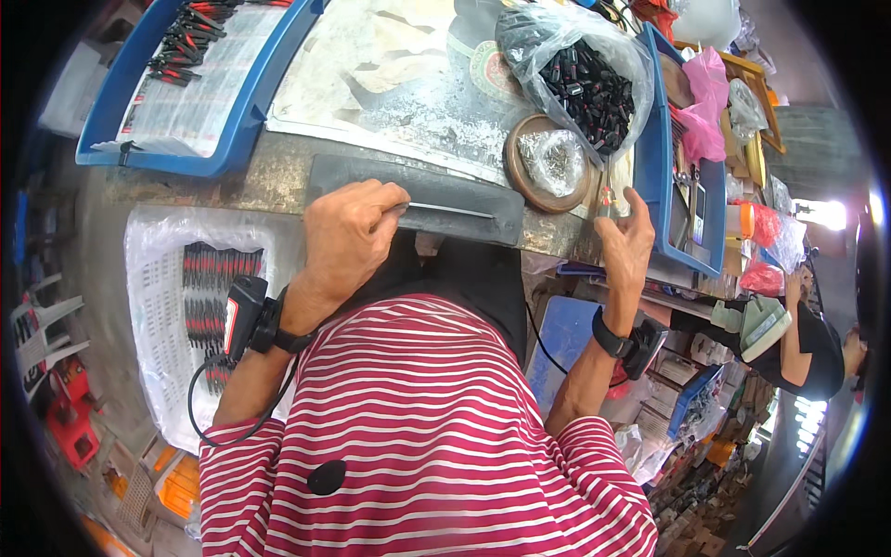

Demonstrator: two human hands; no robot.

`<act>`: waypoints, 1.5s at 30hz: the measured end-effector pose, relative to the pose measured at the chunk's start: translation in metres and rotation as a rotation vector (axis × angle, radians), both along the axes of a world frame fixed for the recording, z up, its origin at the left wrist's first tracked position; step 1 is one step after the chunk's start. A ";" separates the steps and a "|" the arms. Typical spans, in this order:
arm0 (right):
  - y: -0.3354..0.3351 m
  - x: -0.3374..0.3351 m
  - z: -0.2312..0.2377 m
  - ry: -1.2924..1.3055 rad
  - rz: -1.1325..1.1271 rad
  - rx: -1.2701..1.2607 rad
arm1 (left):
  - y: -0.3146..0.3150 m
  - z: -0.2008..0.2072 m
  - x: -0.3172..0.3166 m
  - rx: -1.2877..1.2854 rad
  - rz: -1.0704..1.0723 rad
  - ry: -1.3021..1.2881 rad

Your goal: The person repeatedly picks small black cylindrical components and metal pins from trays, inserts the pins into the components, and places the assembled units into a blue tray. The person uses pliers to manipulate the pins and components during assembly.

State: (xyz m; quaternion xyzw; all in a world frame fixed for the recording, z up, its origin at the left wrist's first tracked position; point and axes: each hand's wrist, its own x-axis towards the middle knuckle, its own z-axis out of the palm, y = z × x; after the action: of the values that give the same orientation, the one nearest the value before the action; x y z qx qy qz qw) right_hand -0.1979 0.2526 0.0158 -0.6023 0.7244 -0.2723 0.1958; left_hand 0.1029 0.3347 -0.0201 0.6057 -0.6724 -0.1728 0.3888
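Note:
My left hand (355, 226) is closed, fingers curled in a pinch, over the left part of a long dark bar-shaped block (455, 223) at the bench's near edge. A thin silvery line (452, 210) runs rightward from its fingertips along the block; I cannot tell whether it is a held rod or part of the block. My right hand (627, 237) is raised at the bench edge, index finger and thumb apart. Just beyond its fingertips lies a small red and yellow item (606, 198), too small to name. A round wooden dish (513, 158) holds a clear bag of small metal pieces (554, 160).
A clear bag (529, 46) of black parts lies behind the dish. Blue trays stand left (243, 121) and right (661, 186); the left one holds red-and-black pliers (190, 42). Similar tools lie in a white plastic-lined basket (153, 306) below. Another person (807, 348) sits far right.

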 end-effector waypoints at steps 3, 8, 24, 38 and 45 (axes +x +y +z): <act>0.012 -0.005 0.003 -0.092 -0.020 0.010 | 0.000 -0.002 0.001 0.015 -0.007 -0.003; 0.039 -0.009 0.012 -0.301 -0.093 0.064 | -0.001 -0.002 0.000 -0.020 0.002 0.008; 0.053 0.094 0.020 -0.973 0.383 0.107 | 0.000 -0.009 -0.002 -0.113 0.022 -0.019; 0.055 0.133 0.032 -0.082 0.649 -0.365 | 0.000 -0.011 0.002 -0.090 0.010 -0.027; 0.050 0.138 0.008 0.068 0.708 -0.330 | 0.001 -0.011 0.002 -0.083 0.004 -0.022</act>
State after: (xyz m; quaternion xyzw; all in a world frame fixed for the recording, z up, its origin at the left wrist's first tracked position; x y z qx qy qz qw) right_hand -0.0603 0.3022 0.0240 -0.8471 0.4241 -0.2808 0.1541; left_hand 0.1051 0.3360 -0.0310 0.5923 -0.6821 -0.1373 0.4063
